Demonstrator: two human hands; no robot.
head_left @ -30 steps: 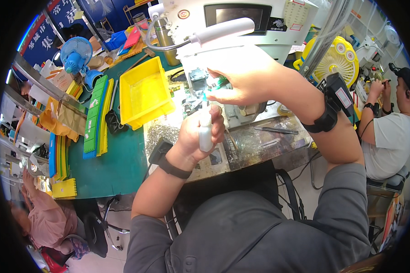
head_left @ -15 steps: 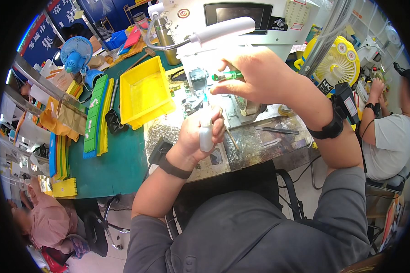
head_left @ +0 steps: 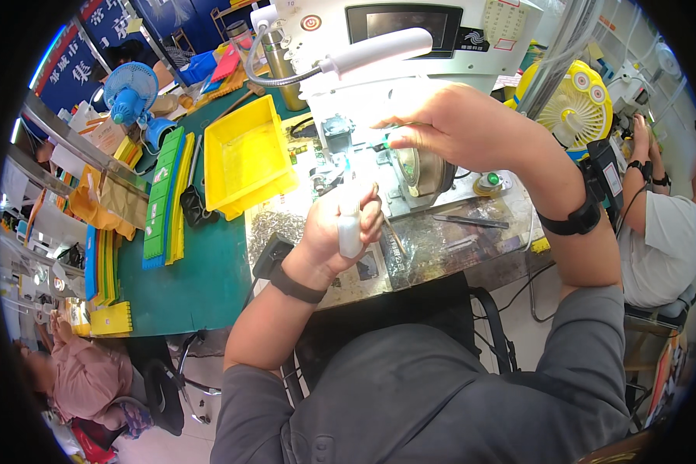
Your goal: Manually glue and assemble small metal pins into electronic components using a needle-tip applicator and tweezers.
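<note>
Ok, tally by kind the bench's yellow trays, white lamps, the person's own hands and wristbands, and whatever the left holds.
Yellow tray: 1
White lamp: 1
Hands: 2 (left hand, right hand)
Wristbands: 2 (left band, right band)
White piece in left hand: 1
Total: 7

I note a dark grey short-sleeved shirt (head_left: 410, 394), a black strap (head_left: 300, 289) with boxy dark module (head_left: 273, 254) on the left wrist, similar right-forearm band (head_left: 571, 223), pale label (head_left: 612, 178).

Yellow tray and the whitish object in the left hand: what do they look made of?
Yellow tray: probably plastic, slightly glossy; solid colour, pale glare inside. Whitish object: likely smooth plastic, from its milky, translucent look; glare leaves this open.
</note>
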